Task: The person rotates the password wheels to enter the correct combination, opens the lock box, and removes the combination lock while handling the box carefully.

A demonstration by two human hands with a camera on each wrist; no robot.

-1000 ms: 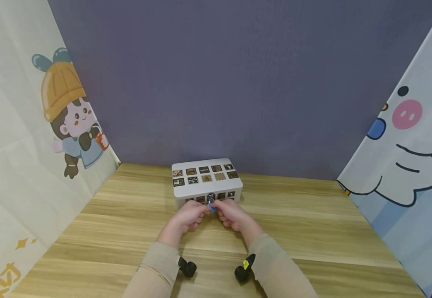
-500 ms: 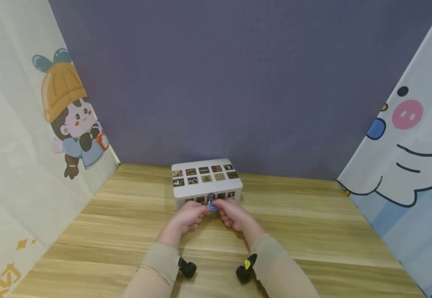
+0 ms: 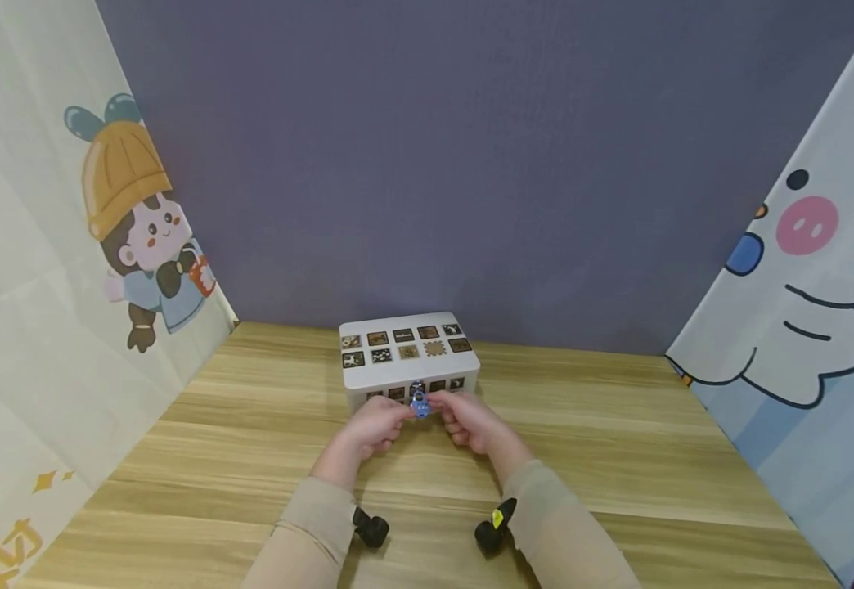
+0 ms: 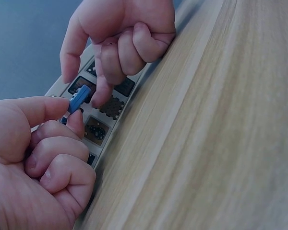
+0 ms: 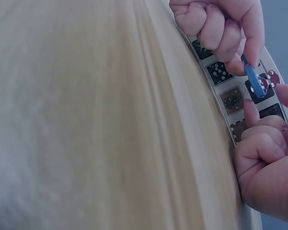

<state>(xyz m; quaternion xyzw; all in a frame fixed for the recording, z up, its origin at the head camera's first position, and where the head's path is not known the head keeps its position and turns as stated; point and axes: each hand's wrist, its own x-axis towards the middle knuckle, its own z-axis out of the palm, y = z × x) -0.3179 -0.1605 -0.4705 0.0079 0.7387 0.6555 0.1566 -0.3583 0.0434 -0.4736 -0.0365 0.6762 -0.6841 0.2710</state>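
A small blue padlock with a row of white marks, perhaps number dials, is at the front clasp of a white box printed with brown and black squares. My left hand pinches the padlock between thumb and forefinger, its other fingers curled, as the left wrist view shows. Just right of it is my right hand. Its thumb and forefinger stand apart with a gap between them, close to the padlock in the right wrist view, and the remaining fingers are folded in.
The box stands on a wood-grain table, near a dark grey-purple back panel. Cartoon-printed sheets line the left side and the right side. A black camera mount sits by the left sleeve, another by the right.
My right hand has shifted slightly right, its fingertips parting from the padlock, so more of the blue body shows. The left hand and box have stayed in place.
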